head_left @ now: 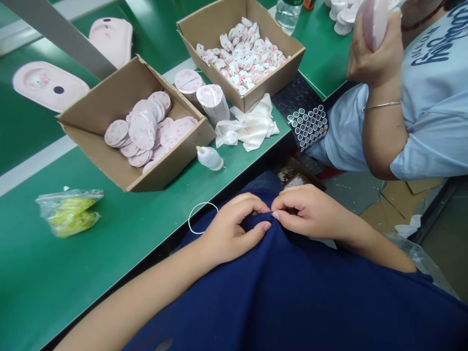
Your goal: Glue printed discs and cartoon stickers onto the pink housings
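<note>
Both hands are in front of my body at the dark blue garment (292, 287) I wear. My right hand (310, 209) pinches a raised fold of its cloth between thumb and fingertips. Beside it, my left hand (234, 229) has its curled fingertips on the same fold, close to touching the right fingers; its thumb rests on the cloth just below. A thin white loop (190, 219) sticks out beyond the left wrist, over the table edge. On the green table near my hands stands a small squeeze bottle (210, 158) with a narrow tip.
A cardboard box (98, 161) contains pink-dotted discs. Another box (190, 36) holds small white-and-pink figure pieces. Between them are wrapped disc stacks (213, 103) and crumpled tissue (256, 124). A bag of yellow items (71, 212) lies left. At right, a co-worker's hand (380, 58) holds a pink piece.
</note>
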Available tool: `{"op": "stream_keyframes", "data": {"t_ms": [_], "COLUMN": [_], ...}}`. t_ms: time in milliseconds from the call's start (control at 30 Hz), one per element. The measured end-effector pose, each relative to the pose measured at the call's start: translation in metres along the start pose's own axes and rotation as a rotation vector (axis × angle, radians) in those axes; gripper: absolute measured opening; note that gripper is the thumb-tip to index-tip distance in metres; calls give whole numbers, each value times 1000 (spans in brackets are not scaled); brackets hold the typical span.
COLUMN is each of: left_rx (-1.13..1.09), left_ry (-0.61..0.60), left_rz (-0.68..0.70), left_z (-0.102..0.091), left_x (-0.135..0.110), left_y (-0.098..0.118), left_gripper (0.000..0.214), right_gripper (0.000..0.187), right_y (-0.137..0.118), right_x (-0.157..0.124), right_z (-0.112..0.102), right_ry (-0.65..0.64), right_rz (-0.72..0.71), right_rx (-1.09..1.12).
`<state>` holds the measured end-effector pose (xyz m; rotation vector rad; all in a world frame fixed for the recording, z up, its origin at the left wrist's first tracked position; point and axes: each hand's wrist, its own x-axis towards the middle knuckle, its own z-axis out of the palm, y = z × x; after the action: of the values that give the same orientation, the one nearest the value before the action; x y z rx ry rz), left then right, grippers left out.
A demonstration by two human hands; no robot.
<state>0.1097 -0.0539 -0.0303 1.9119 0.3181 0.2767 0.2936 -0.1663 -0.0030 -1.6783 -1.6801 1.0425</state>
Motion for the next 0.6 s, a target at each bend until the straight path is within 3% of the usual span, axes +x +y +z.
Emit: {"op": "stream_keyframes", "data": {"t_ms": [300,433,600], "left_rx": [-11,-24,-29], "left_ry": [48,75,90], "left_rz": [24,36,-4], "left_z": [4,6,6], "left_x": [2,3,3], "left_y": [-5,-7,-8], "left_gripper": [3,3,3], "right_gripper": [18,10,5], "right_y": [13,13,9], "right_x": [7,5,3], "right_z": [-8,-6,-1], "right_ry": [-173,-54,80], "right_rz": [116,125,-107], "right_rx": [269,238,-30]}}
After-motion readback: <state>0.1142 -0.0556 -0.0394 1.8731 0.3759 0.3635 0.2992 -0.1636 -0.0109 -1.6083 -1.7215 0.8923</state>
